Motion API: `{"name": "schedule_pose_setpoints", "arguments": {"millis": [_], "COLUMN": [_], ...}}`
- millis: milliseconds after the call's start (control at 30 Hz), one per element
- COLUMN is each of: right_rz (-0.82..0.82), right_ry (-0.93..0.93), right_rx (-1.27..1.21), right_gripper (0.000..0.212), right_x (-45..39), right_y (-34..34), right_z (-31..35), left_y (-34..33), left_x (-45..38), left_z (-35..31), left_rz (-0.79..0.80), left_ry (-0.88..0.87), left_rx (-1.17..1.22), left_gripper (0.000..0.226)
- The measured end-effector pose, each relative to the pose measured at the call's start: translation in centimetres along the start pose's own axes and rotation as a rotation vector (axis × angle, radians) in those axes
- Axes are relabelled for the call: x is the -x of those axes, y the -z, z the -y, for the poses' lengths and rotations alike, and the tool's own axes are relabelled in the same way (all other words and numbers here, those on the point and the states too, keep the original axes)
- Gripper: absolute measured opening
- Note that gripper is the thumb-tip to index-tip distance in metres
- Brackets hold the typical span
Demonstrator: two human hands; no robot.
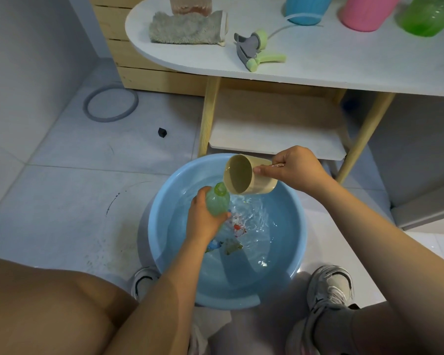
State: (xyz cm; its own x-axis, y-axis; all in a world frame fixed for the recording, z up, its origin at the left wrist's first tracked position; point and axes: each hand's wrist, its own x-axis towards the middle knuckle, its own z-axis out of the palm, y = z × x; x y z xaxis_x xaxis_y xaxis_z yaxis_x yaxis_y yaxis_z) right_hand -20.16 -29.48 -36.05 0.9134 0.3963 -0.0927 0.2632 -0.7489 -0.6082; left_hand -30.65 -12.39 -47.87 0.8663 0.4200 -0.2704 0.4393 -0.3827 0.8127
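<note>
I wear white-and-grey mesh sneakers [330, 288] with black trim, and a grey sock [336, 326] above my right shoe.

**Tight quarters at the blue basin [303, 234], open floor [75, 190] to our left**

Our left hand [203, 221] with the green bottle [217, 204] and our right hand [294, 167] with the beige cup [237, 176] fill the air over the far half of the water; the near half, between our forearms, is free. Just behind the far rim, the lower shelf [274, 129] and a wooden leg [210, 114] bar the way, with the worktop [318, 65] overhanging them. Our shoes [331, 285] flank the near rim. A grey ring [110, 102] and a small black block [162, 132] lie well off on the tiles.
</note>
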Motion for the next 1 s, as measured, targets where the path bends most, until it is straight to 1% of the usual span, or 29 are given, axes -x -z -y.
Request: {"name": "schedule_pose_setpoints", "arguments": {"millis": [433, 1000], "right_rz": [-0.038, -0.055], "right_ry": [0.06, 0.109], "right_rx": [0.108, 0.166], "right_gripper": [0.055, 0.06], "right_x": [-0.4, -0.25], "right_y": [0.09, 0.25], "right_z": [0.05, 0.62], "left_y": [0.05, 0.02], "left_x": [0.04, 0.15], "left_z": [0.17, 0.02], "left_rz": [-0.002, 0.025], "left_ry": [-0.005, -0.027], "left_rx": [-0.026, -0.039], "left_gripper": [0.077, 0.072]}}
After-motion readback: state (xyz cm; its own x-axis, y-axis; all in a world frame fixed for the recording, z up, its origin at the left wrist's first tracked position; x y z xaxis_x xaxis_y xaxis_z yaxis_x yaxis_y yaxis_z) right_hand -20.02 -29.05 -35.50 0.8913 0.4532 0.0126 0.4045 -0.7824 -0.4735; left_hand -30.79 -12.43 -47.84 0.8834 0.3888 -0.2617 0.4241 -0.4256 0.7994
